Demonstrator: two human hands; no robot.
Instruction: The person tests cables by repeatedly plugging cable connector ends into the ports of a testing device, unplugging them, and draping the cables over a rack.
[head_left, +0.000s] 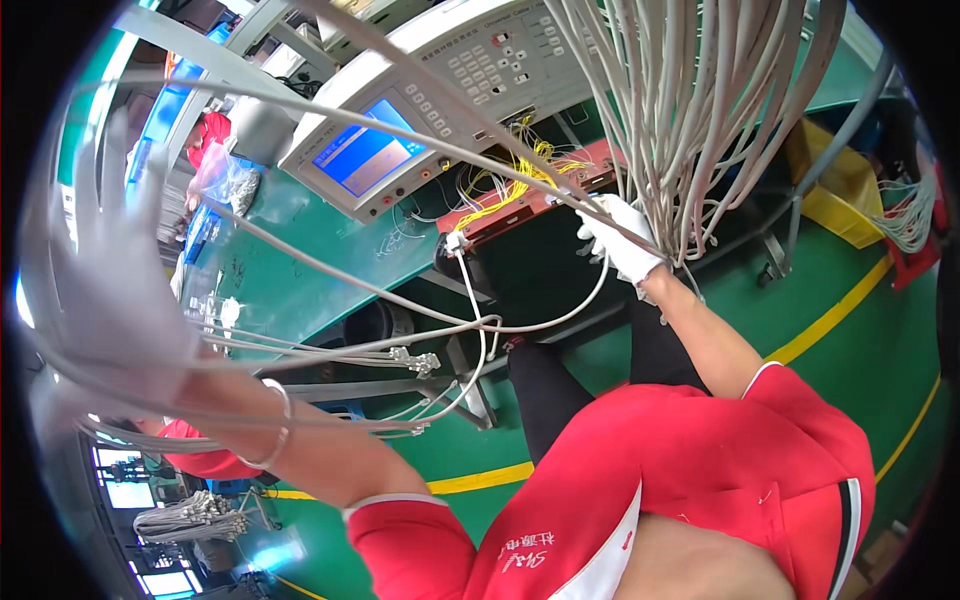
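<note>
My right hand (622,240), in a white glove, is closed on a grey cable (592,285) beside the hanging bundle of grey cables (690,120). Far over at the left, my left hand (130,290), also white-gloved, is raised and smeared by motion. Grey cables pass close to it; whether its fingers hold any of them is unclear. A white plug (456,243) on a cable sits at the end of a reddish-brown fixture (490,225) with yellow wires (520,185). Behind the fixture stands a white tester (440,95) with a lit blue screen.
A green workbench (300,270) carries the tester. Several cables with clear connectors (415,362) lie across at the lower left. A yellow bin (840,190) stands at the right, near more cables (908,210). Another cable bundle (190,520) rests on a stand at the lower left.
</note>
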